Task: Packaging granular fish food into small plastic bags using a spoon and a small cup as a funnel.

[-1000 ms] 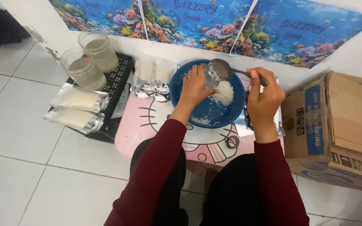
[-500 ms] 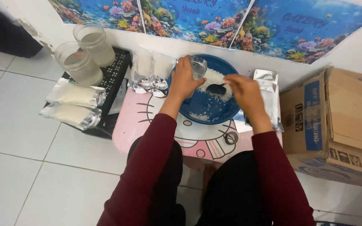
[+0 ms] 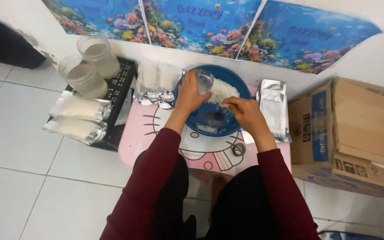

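Both hands — left hand (image 3: 191,92), right hand (image 3: 245,113) — inside blue bowl (image 3: 187,120).

Glossy blue plastic bowl (image 3: 227,129), clear plastic cup (image 3: 204,81), shiny foil pouches (image 3: 274,106), matt cardboard box (image 3: 361,129).

Two lidded clear plastic jars (image 3: 89,65), filled with what appears to be white grain, stand on a black perforated tray (image 3: 120,95) at the left. Two filled silver-edged pouches (image 3: 79,118) lie side by side at the tray's near edge. A row of empty clear pouches with foil bottoms (image 3: 155,84) sits on the pink cartoon-cat table (image 3: 143,133), while flat silver foil bags (image 3: 274,109) lie stacked at its right edge. An open brown cardboard box (image 3: 356,129) rests on the white tiled floor (image 3: 14,178). Blue coral-reef posters (image 3: 201,22) line the wall.
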